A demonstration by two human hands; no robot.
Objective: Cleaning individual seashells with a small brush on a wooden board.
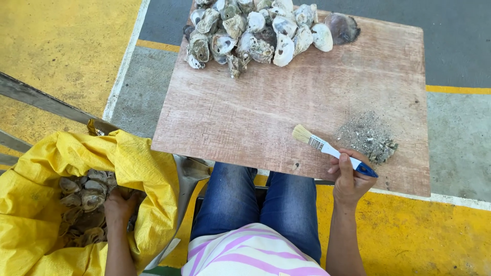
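Note:
My right hand (349, 180) grips a small paintbrush (332, 150) with a white and blue handle; its pale bristles rest on the wooden board (245, 112), pointing up-left. A small mound of grey grit (369, 137) lies just right of the brush. My left hand (118, 203) reaches down into an open yellow woven sack (138, 163) and rests among the rough oyster shells (84, 197) inside; its fingers are hidden by the shells. A heap of cleaner, whitish oyster shells (255, 33) is piled at the board's far edge.
The board lies over my knees in blue jeans (255, 204). A grey metal bar (46, 105) runs diagonally at left, behind the sack. The floor is grey concrete with yellow painted areas and white lines.

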